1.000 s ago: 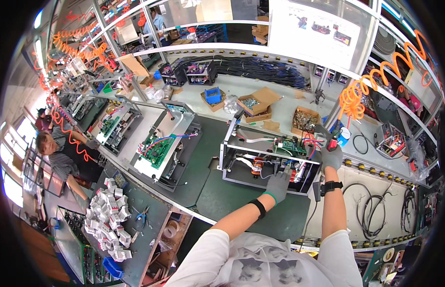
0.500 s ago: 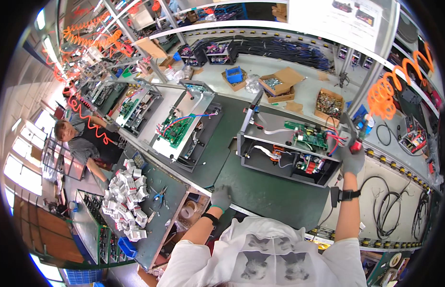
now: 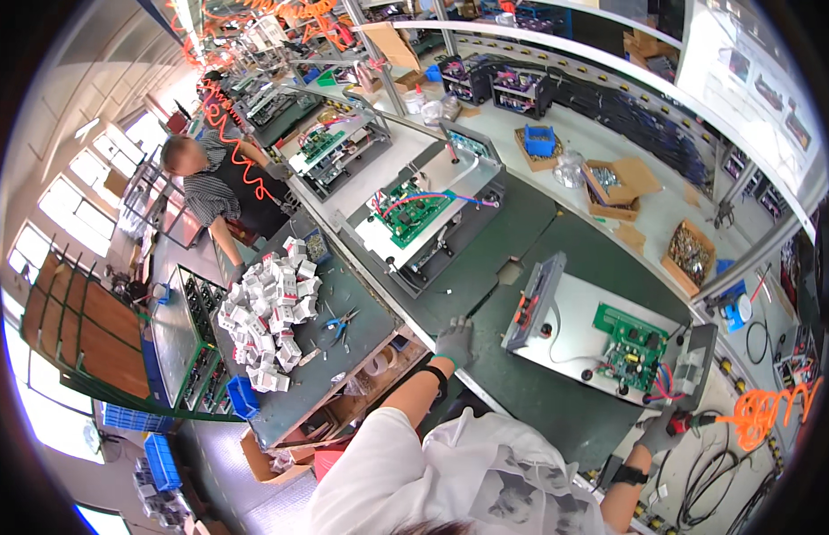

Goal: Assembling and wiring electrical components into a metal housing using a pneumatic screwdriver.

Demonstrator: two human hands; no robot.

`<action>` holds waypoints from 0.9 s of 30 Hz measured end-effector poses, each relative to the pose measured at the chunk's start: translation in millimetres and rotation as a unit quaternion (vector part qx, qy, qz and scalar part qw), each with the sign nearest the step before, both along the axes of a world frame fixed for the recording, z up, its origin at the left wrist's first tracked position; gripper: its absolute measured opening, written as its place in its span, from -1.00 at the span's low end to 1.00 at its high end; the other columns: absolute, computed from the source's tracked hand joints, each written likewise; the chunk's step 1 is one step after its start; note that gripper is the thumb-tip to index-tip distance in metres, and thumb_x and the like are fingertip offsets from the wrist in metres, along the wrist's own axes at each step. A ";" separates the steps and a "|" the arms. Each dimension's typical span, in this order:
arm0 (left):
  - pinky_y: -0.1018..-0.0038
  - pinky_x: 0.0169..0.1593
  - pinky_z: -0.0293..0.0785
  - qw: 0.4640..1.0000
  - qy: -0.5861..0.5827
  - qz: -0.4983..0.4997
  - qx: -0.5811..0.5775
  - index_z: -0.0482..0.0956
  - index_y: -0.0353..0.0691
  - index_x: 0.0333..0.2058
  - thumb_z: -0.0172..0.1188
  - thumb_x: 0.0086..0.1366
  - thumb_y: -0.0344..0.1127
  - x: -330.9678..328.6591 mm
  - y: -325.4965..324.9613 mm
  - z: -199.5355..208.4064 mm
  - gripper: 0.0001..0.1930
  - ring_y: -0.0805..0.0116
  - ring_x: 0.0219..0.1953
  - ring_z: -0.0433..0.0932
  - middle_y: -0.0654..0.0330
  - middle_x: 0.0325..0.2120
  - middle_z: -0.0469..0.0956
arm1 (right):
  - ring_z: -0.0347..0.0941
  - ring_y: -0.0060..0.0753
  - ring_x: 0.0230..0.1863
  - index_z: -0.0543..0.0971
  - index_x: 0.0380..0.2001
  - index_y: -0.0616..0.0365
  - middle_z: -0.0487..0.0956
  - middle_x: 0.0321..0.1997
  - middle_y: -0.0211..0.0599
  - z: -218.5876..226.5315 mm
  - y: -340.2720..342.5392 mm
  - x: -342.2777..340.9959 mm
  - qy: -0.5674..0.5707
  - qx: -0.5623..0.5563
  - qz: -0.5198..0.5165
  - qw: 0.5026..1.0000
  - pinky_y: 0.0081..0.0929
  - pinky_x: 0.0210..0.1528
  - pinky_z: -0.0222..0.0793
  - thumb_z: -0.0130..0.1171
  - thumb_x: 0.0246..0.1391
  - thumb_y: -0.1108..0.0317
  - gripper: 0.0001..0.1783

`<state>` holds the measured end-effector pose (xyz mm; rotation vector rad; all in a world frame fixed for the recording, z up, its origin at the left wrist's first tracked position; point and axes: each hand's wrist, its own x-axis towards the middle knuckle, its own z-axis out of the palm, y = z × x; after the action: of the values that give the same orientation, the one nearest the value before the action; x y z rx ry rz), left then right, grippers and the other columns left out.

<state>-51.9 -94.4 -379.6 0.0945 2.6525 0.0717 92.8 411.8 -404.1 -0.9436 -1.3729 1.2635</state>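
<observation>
My left hand (image 3: pixel 456 343), in a grey glove, rests with fingers spread on the near part of the green work surface (image 3: pixel 486 383). My right hand (image 3: pixel 655 434), also gloved, is closed around a red air screwdriver (image 3: pixel 678 422) joined to an orange coiled hose (image 3: pixel 762 415). It is beside the near right corner of a grey metal chassis (image 3: pixel 566 312). That chassis carries a green circuit board (image 3: pixel 633 343) with red and blue wires at its right end. Further left stands a second chassis (image 3: pixel 361 234) with a similar board (image 3: pixel 413 214).
White plastic parts (image 3: pixel 272 312) are heaped on a side table at left, with blue-handled pliers (image 3: pixel 343 325). A co-worker (image 3: pixel 223 183) stands behind that table. Boxes of small hardware (image 3: pixel 688 254) line the far bench. Black cables (image 3: pixel 709 490) lie at the right.
The view has swung left, so the benches appear shifted right. My right hand has drawn nearer to me with the screwdriver, from beside the chassis's right end. My left hand stays on the work surface.
</observation>
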 end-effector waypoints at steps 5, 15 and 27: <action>0.27 0.29 0.08 0.999 -0.038 0.009 0.004 -0.06 -0.29 0.27 0.36 -0.03 -0.10 -3.5 5.5 -22.7 -0.01 0.09 0.34 0.01 -0.02 0.31 -0.04 | 0.22 -0.57 -0.82 0.49 -0.13 0.20 0.50 -0.56 -0.31 48.8 -37.8 -10.3 -0.029 -0.100 -0.032 0.994 -0.59 -0.81 0.14 0.35 -0.09 0.45 -0.60; 0.32 0.06 0.41 0.986 -0.126 -0.051 0.094 0.34 -0.35 0.05 0.21 -0.02 -0.29 2.2 72.6 -36.2 -0.40 0.04 0.09 0.40 -0.13 0.12 0.31 | 0.34 -0.55 -0.66 0.55 -0.28 0.23 0.55 -0.48 -0.35 15.4 99.8 50.0 -0.232 -0.045 -0.153 0.960 -0.53 -0.65 0.23 0.41 -0.14 0.21 -0.60; 0.29 0.14 0.31 0.910 -0.193 -0.254 0.266 0.32 -0.18 0.15 0.17 0.07 -0.10 36.0 124.5 -38.0 -0.35 0.06 0.06 0.43 0.00 0.03 0.45 | 0.35 -0.49 -0.58 0.55 -0.38 0.20 0.55 -0.48 -0.32 83.6 31.5 96.1 -0.161 0.008 -0.167 0.973 -0.46 -0.55 0.27 0.40 -0.14 0.32 -0.72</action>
<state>-15.8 30.1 -417.7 0.8513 2.0712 0.5727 188.9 443.3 -320.5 -1.3491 -1.3925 0.8690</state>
